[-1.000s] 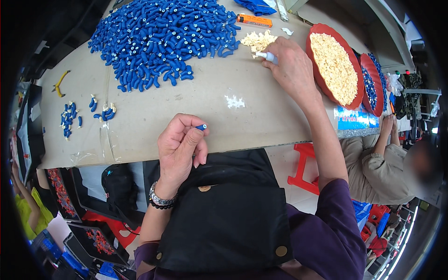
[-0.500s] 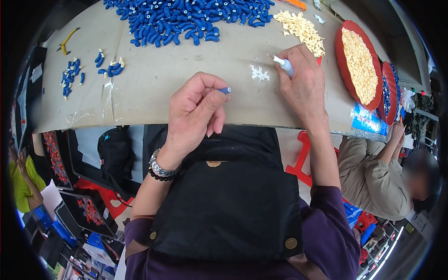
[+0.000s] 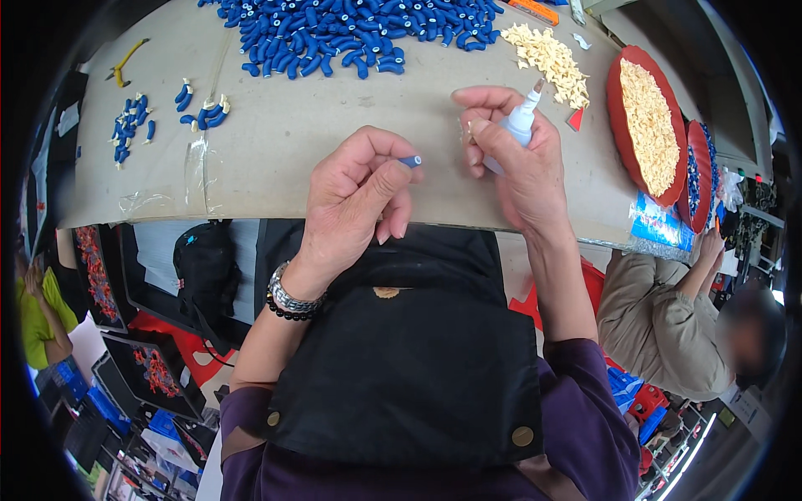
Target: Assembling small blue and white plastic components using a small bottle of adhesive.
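My left hand pinches a small blue curved piece between thumb and fingertips, its pale end pointing right. Beside it, above the table's near part, my right hand is closed around a white squeeze bottle, whose narrow brownish tip points up. Something small and pale shows by the right fingertips, too small to make out. A large heap of blue curved pieces lies at the far side. Right of it is a pile of small cream-coloured pieces. Several blue pieces with cream ends lie at the left.
A red tray of cream pieces stands at the right, with a smaller red tray behind it. A yellow-handled tool lies far left, an orange box at the back. Another person sits at the right.
My right hand has turned over, swinging the bottle's tip from pointing left to pointing up. It now covers the white smear on the table. My left hand has barely moved.
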A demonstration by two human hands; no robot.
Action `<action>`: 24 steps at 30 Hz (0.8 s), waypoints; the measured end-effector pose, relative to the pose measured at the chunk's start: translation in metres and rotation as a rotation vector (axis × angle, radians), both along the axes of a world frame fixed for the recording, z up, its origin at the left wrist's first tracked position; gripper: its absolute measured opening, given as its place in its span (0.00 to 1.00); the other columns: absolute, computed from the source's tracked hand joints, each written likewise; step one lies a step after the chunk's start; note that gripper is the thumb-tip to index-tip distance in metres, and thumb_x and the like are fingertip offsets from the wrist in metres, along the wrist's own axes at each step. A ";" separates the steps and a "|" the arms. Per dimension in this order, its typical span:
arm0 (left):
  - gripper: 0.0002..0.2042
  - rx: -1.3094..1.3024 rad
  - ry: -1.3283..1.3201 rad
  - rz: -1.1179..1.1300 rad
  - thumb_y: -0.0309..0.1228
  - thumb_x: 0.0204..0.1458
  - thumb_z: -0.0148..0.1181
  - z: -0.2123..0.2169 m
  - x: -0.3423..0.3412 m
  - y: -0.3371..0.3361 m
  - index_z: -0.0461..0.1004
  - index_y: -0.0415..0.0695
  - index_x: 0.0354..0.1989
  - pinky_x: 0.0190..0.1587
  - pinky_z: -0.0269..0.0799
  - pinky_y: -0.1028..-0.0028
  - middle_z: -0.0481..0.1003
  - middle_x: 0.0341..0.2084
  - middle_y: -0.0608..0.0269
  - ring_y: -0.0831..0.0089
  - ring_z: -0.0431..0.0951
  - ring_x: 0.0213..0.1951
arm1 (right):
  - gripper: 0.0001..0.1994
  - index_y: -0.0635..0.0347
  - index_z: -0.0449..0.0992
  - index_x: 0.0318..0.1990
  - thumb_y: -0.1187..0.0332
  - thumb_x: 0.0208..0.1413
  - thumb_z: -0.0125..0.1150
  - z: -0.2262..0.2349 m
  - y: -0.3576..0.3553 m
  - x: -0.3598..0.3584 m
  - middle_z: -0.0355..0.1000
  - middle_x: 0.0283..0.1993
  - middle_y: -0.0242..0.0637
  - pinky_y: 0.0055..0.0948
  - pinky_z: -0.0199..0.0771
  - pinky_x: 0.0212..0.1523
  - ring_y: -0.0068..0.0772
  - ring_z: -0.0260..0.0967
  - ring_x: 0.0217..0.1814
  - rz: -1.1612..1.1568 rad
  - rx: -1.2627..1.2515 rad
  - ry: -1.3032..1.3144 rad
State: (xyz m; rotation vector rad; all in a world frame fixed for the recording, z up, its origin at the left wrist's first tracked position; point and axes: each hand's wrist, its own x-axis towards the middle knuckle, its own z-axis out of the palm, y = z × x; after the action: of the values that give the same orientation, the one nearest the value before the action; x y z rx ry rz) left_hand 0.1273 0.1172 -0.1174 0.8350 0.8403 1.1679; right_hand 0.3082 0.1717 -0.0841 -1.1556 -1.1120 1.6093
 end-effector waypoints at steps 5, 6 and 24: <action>0.08 -0.019 -0.052 0.007 0.29 0.61 0.50 0.002 -0.002 -0.001 0.68 0.35 0.41 0.15 0.59 0.86 0.73 0.26 0.62 0.84 0.69 0.16 | 0.06 0.64 0.73 0.39 0.75 0.53 0.60 0.000 -0.002 -0.003 0.70 0.31 0.35 0.24 0.68 0.31 0.23 0.66 0.28 0.115 -0.053 0.111; 0.08 -0.008 -0.050 0.001 0.29 0.61 0.50 0.001 -0.002 0.000 0.68 0.35 0.41 0.14 0.59 0.86 0.73 0.26 0.62 0.84 0.69 0.16 | 0.06 0.64 0.73 0.37 0.74 0.52 0.61 0.000 -0.003 -0.004 0.70 0.32 0.36 0.25 0.69 0.32 0.25 0.67 0.29 0.113 -0.053 0.142; 0.06 0.061 0.107 -0.002 0.27 0.60 0.52 0.003 0.002 0.000 0.69 0.36 0.39 0.14 0.56 0.87 0.72 0.19 0.66 0.86 0.68 0.15 | 0.06 0.67 0.75 0.33 0.77 0.48 0.65 0.009 -0.008 0.001 0.74 0.28 0.38 0.23 0.73 0.28 0.23 0.70 0.25 0.196 -0.239 0.150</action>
State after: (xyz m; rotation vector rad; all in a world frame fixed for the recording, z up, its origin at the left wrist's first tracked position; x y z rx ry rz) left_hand 0.1295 0.1168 -0.1149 0.9552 0.8951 1.1599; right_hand 0.3092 0.1636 -0.0748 -1.0806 -0.9792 1.9898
